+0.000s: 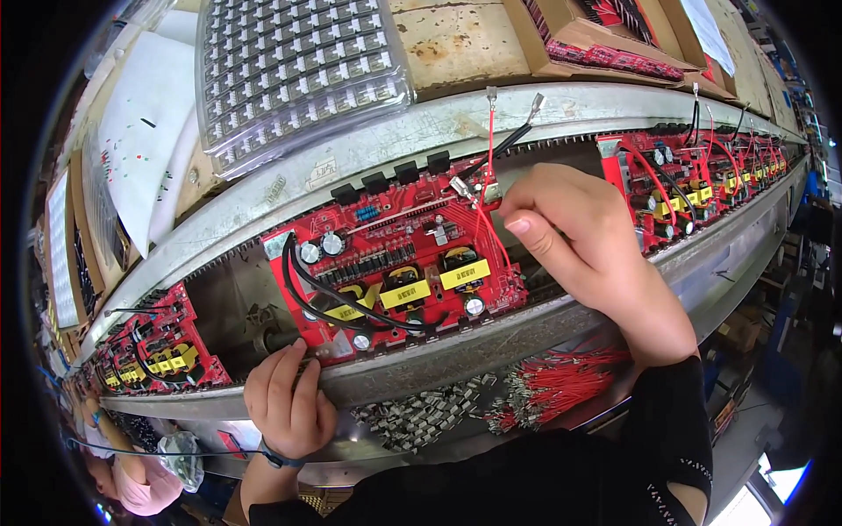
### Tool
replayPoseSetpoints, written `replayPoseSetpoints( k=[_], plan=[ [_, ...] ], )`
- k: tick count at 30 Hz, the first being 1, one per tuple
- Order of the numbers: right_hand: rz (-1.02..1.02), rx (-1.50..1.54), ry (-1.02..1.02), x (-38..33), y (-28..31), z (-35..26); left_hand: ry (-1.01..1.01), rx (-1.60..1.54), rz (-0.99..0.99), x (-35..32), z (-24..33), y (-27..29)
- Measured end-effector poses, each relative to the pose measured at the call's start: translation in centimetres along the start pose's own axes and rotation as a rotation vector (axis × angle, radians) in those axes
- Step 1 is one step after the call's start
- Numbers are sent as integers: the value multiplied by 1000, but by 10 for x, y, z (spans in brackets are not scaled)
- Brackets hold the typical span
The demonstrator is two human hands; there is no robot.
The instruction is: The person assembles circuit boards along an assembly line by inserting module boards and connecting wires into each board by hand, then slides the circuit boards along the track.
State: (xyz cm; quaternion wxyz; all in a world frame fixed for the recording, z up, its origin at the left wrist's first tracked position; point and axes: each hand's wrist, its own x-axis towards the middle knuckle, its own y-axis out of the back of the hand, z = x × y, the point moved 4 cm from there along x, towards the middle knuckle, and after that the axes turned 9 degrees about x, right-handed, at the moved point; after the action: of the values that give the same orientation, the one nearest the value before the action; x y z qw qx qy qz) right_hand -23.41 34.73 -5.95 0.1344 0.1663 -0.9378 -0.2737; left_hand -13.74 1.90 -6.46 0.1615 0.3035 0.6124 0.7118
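At the far left of the conveyor track (263, 188), a neighbouring red board (162, 351) waits in line, carrying the same yellow-labelled parts as the others.

The left hand (285, 399) comes up from the lower edge and rests on the near rail, its fingers curled and pressed together against the front-left corner of the red circuit board (395, 263). It grips nothing; it looks to be steadying the board. The wrist is bent back, with a dark band around it.

The circuit board lies in the middle of the track, between the 2 metal rails. It is stiff, flat and probably light, but crowded with capacitors, yellow-labelled transformers and a looping black cable (338, 302). I would hold it by its bare edges, never by the components, which could bend or crack at the solder.

The thin red wire (489, 145) stands up from the board's back-right corner. It is soft and springy and best taken near its metal terminal.

The right hand (570, 232) reaches across from the right, palm down and wrist arched, with thumb and forefinger pinching something small at the wire's base; what exactly is hidden by the fingertips.

Loose red wires (561, 381) lie heaped on the bench below.
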Motion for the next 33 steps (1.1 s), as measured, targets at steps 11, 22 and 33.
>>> replayPoseSetpoints(
  k=[11,22,33],
  plan=[
    [65,-66,53,2,-4,0,-31,0,10,1,0,0],
    [13,-93,4,4,-3,-4,-22,3,62,4,0,0],
    [-2,-111,1,4,-6,-5,-18,-24,91,3,-3,0]
  ],
)
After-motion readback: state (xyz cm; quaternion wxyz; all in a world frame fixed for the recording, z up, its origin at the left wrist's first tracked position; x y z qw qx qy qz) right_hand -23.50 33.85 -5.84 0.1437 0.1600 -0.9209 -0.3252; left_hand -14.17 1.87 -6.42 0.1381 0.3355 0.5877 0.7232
